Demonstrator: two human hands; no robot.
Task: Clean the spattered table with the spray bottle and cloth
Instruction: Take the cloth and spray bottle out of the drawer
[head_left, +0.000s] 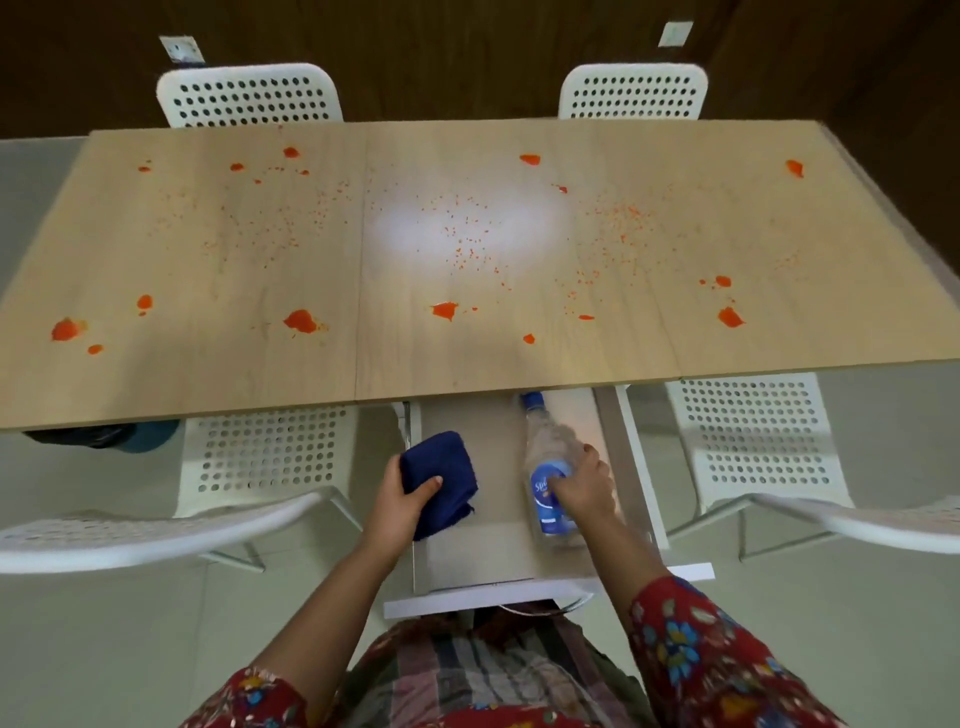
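The spray bottle (544, 457), clear with a blue label, lies slanted over the low counter (483, 551). Its blue cap points at the near edge of the spattered counter (405, 364). The right grip (584, 486) is clenched round the bottle's lower body, covering part of the label. The bottle is blurred, so the form of its nozzle cannot be read, nor whether it rests on the low counter or is held above it.

The dark blue cloth (441, 467), folded, is just left of the bottle. It is grasped by the left grip (402, 499), with the thumb on top and the fingers hidden beneath.

Orange-red splats (300, 320) and fine specks cover the spattered counter from end to end. A bright glare patch (467, 228) washes out the specks at its centre. Its left and right ends are cut off by the frame.

Two white perforated chairs (260, 452) (753, 441) flank the low counter, their seats partly under the near edge. Open floor shows between each and the low counter. Two more chairs (249, 96) stand at the far edge, with only their backs showing. A dark object (104, 434) is mostly hidden under the near left edge.
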